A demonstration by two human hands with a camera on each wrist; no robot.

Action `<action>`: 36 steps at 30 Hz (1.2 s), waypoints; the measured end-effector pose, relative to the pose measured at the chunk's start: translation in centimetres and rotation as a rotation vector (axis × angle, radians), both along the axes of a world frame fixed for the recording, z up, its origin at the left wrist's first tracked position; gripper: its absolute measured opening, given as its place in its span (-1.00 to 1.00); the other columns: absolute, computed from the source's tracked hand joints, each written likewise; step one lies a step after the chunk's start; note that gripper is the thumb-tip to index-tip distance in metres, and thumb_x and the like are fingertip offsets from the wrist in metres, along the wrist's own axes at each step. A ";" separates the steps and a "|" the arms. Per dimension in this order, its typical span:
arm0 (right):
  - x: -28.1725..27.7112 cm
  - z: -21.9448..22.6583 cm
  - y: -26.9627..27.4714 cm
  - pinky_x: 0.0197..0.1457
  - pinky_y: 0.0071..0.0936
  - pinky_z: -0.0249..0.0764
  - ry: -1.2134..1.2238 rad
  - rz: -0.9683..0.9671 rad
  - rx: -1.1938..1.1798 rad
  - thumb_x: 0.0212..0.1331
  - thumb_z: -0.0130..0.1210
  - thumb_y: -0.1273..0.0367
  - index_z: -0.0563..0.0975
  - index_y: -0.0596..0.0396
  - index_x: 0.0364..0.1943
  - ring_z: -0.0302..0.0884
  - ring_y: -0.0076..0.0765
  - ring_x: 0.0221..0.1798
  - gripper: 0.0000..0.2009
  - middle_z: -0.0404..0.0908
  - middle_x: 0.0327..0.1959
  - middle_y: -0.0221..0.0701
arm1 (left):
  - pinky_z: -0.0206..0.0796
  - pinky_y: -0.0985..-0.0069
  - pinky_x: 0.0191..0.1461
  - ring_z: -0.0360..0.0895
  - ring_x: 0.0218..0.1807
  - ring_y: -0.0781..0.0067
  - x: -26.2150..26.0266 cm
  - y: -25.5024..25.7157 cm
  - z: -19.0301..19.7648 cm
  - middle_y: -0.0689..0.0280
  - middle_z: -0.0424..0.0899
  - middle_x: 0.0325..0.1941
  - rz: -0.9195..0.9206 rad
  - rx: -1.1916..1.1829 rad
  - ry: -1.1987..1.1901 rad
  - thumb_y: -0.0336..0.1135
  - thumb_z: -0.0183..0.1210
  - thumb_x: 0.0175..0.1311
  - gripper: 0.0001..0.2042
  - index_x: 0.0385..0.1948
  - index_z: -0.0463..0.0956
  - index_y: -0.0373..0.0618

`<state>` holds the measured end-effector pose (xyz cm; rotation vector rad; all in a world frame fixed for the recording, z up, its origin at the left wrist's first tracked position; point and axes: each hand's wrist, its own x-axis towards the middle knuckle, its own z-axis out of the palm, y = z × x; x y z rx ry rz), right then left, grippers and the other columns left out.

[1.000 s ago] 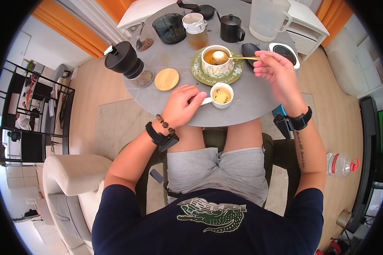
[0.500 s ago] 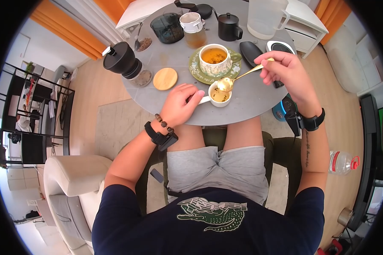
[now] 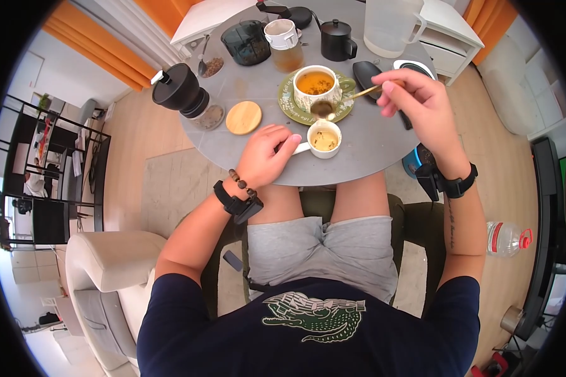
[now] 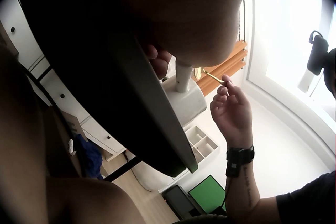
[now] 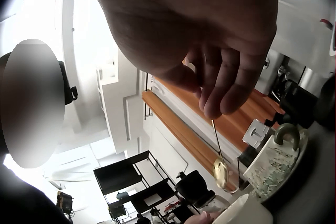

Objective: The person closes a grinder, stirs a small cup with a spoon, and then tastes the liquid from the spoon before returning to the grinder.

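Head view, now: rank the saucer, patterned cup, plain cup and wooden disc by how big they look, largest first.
1. Saucer, though partly covered
2. Patterned cup
3. Plain cup and wooden disc: too alike to rank

The bare left hand is back upward, fingers curled under and thumb extended, its forearm angled inward. The bare right hand pinches between thumb and fingers, its forearm marked with dark lettering, elbow bent.
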<state>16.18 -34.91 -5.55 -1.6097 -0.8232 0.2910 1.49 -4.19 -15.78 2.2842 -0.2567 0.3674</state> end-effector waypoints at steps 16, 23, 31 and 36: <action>-0.7 -3.8 2.9 0.09 -0.54 0.71 -0.224 -0.274 0.011 0.59 0.21 0.42 0.77 0.16 0.22 0.83 -0.52 -0.05 -0.73 0.91 -0.06 -0.29 | 0.37 0.17 -0.10 0.48 -0.31 0.06 0.0 0.0 0.1 0.13 0.57 -0.45 0.002 0.006 0.000 -0.21 0.22 0.61 -0.68 -0.37 0.62 -0.26; -0.8 -4.6 3.4 0.09 -0.50 0.72 -0.047 -0.240 0.043 0.63 0.16 0.40 0.74 0.25 0.20 0.83 -0.47 -0.08 -0.73 0.89 -0.09 -0.26 | 0.37 0.17 -0.11 0.48 -0.33 0.06 0.0 0.0 0.0 0.14 0.56 -0.47 0.005 0.018 -0.010 -0.22 0.23 0.61 -0.68 -0.38 0.61 -0.26; 0.6 -5.0 3.0 0.09 -0.46 0.74 0.198 -0.201 0.108 0.66 0.14 0.36 0.69 0.28 0.22 0.81 -0.46 -0.12 -0.71 0.87 -0.10 -0.23 | 0.37 0.17 -0.11 0.47 -0.33 0.07 0.1 0.0 0.0 0.15 0.54 -0.48 -0.005 0.017 -0.017 -0.23 0.22 0.61 -0.67 -0.40 0.59 -0.26; 0.7 -4.3 2.8 0.09 -0.44 0.75 0.282 -0.246 0.121 0.65 0.15 0.35 0.69 0.28 0.21 0.82 -0.45 -0.11 -0.71 0.87 -0.09 -0.23 | 0.37 0.16 -0.11 0.48 -0.33 0.06 0.1 0.0 -0.2 0.14 0.55 -0.47 -0.001 0.011 -0.022 -0.22 0.23 0.61 -0.68 -0.38 0.60 -0.27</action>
